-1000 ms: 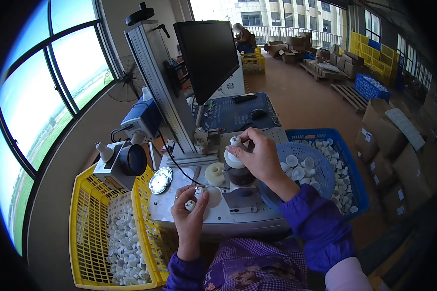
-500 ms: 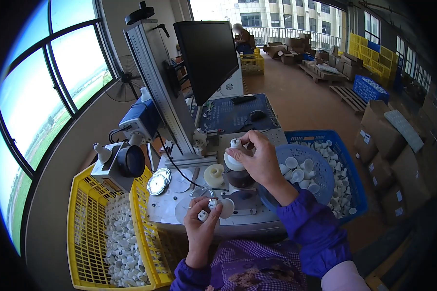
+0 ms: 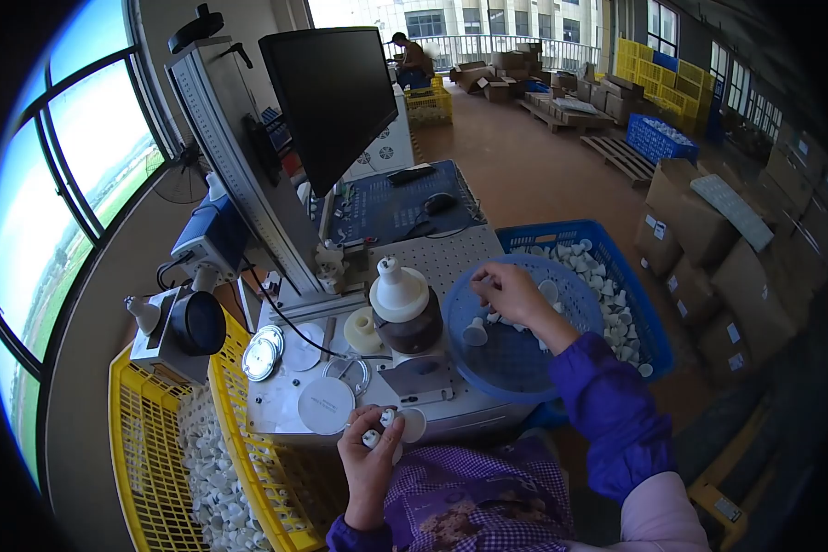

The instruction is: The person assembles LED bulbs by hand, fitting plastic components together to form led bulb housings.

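Note:
My left hand (image 3: 368,460), at the front edge of the bench, is closed around white lamp bulb housings (image 3: 388,418) with small pins on their ends. My right hand (image 3: 513,293) hovers over a round blue plastic basket (image 3: 458,345); its fingers are curled together, and what they hold, if anything, is hidden. Several white lamp housings (image 3: 475,332) lie in that basket. Between the hands, another white lamp housing (image 3: 390,281) stands upright, pins up, in a white ring (image 3: 403,305) on a dark round fixture (image 3: 416,333).
A marking-type machine head with a dark lens (image 3: 201,322) and a monitor (image 3: 331,101) stand left and behind. A yellow crate (image 3: 239,432) and a blue crate (image 3: 658,340) hold white housings. Metal discs (image 3: 262,353) and a cream spool (image 3: 363,331) lie on the bench. A person (image 3: 414,63) sits far back.
My right hand has let go of the housing on the fixture and moved right, over the round basket. My left hand still holds its housings. The view has shifted to the right.

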A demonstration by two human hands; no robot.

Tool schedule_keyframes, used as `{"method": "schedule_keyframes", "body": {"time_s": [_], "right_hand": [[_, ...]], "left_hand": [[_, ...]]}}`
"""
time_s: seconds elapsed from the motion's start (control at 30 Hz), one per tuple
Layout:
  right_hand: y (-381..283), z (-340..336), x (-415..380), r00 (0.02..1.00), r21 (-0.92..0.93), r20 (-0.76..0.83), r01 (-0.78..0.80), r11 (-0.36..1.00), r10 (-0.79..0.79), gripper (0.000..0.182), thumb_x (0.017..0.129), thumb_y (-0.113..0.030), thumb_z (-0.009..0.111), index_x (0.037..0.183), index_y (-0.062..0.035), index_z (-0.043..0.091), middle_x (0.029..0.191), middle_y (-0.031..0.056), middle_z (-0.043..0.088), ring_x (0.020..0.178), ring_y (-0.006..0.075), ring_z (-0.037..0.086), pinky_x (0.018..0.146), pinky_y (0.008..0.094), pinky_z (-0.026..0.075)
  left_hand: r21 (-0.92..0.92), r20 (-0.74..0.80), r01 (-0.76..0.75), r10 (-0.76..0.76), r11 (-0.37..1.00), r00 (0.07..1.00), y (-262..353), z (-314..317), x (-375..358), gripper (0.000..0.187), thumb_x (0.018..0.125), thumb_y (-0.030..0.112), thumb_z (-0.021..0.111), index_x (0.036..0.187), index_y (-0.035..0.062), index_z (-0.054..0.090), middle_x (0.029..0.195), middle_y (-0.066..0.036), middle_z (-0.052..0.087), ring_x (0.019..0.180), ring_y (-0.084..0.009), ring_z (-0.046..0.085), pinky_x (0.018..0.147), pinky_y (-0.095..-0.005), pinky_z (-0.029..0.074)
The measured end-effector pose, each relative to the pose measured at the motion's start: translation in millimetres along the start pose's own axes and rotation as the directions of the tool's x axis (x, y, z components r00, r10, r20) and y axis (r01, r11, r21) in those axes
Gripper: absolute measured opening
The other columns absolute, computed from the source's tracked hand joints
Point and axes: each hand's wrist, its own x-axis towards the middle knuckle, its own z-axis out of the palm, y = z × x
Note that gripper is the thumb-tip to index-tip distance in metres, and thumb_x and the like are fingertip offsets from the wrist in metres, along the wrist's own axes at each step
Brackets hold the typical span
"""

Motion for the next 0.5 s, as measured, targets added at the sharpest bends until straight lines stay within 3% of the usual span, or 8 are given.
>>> {"method": "schedule_keyframes", "body": {"time_s": [0.07,0.1,0.17,0.3,0.4,0.47,0.5], "right_hand": [[17,16,-6,0.989,-0.389,0.092,0.146,0.91,-0.119,0.024,0.084,-0.025,0.063,0.094,-0.0035,0.064,0.086,0.0158,0.065,0.084,0.0285,0.064,0.072,0.0379,0.048],[25,23,-5,0.99,-0.388,0.085,0.139,0.911,-0.115,0.024,0.084,-0.025,0.063,0.094,-0.0035,0.064,0.086,0.0158,0.065,0.084,0.0285,0.064,0.072,0.0379,0.048],[42,38,0,0.954,-0.519,0.296,0.202,0.83,-0.048,0.023,0.083,-0.023,0.062,0.096,-0.0049,0.065,0.092,0.0157,0.065,0.09,0.0353,0.061,0.076,0.0417,0.047],[74,57,12,0.95,-0.573,0.31,0.15,0.806,0.044,0.023,0.08,-0.022,0.063,0.096,-0.0061,0.066,0.091,0.0168,0.065,0.092,0.0359,0.061,0.075,0.0421,0.048],[81,62,4,0.921,-0.625,0.386,0.221,0.749,0.05,0.026,0.072,-0.018,0.069,0.093,-0.0027,0.065,0.088,0.0194,0.065,0.09,0.0384,0.061,0.073,0.0441,0.049],[81,58,-5,0.944,-0.544,0.321,0.246,0.803,-0.072,0.032,0.068,-0.022,0.075,0.088,0.0001,0.062,0.089,0.0221,0.062,0.087,0.0393,0.06,0.075,0.0444,0.047],[85,61,-7,0.951,-0.549,0.309,0.21,0.809,-0.037,0.029,0.067,-0.017,0.075,0.086,0.0013,0.063,0.091,0.0238,0.061,0.088,0.0391,0.06,0.076,0.0445,0.048]], "left_hand": [[-0.04,0.049,0.067,-0.065,0.997,0.997,-1,13,-7,0.02,0.077,0.006,0.073,0.092,-0.0033,0.065,0.094,-0.004,0.055,0.082,-0.0104,0.052,0.072,-0.023,0.042],[-0.072,0.081,0.12,-0.115,0.99,0.99,-4,19,-12,0.02,0.077,0.007,0.073,0.092,-0.0027,0.065,0.093,-0.005,0.056,0.081,-0.0102,0.051,0.072,-0.0228,0.042],[-0.007,0.158,0.05,-0.048,0.999,0.986,-12,24,-17,0.02,0.076,0.008,0.074,0.092,-0.002,0.066,0.093,-0.005,0.057,0.078,-0.01,0.051,0.071,-0.0227,0.042],[0.004,0.189,0.057,-0.057,0.998,0.98,-15,23,-26,0.019,0.076,0.008,0.074,0.091,-0.0015,0.066,0.092,-0.005,0.057,0.077,-0.0099,0.05,0.072,-0.0234,0.042],[-0.05,0.141,0.089,-0.081,0.995,0.987,-19,17,-33,0.019,0.076,0.007,0.074,0.09,-0.0019,0.066,0.092,-0.004,0.057,0.078,-0.0101,0.05,0.072,-0.024,0.042],[-0.083,0.118,0.168,-0.158,0.982,0.98,-17,18,-37,0.013,0.08,0.001,0.068,0.091,-0.0013,0.061,0.092,-0.004,0.058,0.087,-0.013,0.053,0.077,-0.0248,0.042],[-0.139,0.121,0.24,-0.224,0.961,0.967,-24,17,-39,0.012,0.08,0.0,0.066,0.09,-0.0007,0.06,0.09,-0.003,0.057,0.084,-0.0123,0.053,0.076,-0.0243,0.043]]}}
